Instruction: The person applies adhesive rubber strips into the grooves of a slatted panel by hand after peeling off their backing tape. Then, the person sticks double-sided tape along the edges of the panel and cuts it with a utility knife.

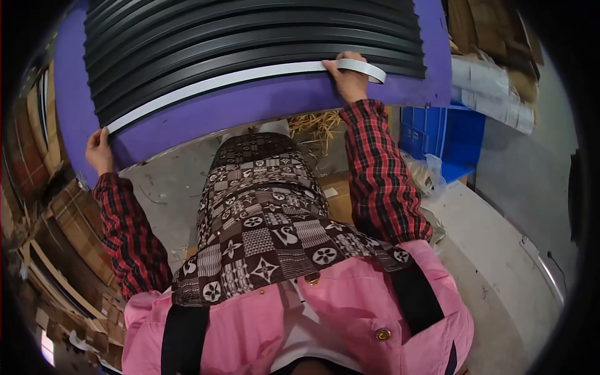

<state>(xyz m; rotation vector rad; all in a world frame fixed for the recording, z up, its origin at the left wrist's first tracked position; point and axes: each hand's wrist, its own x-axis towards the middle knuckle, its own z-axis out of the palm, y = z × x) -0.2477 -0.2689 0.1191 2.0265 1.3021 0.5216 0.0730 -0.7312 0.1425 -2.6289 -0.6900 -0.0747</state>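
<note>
A white tape [219,84] is stretched along the near edge of a stack of black ribbed strips [256,39]. My left hand [99,153] pinches the tape's left end at the corner of the stack. Near the right end, my right hand [350,78] is closed on the tape, with its thumb on the near side. A curled loop of the same tape sticks out to the right of that hand. The strips lie side by side on a purple tabletop [206,122].
Below the table's right side stands a blue plastic crate [459,134]. Wrapped white rolls [494,94] lie beyond the right edge. Cardboard boxes [69,250] are stacked at the left. Straw-coloured strips [319,128] lie under the table.
</note>
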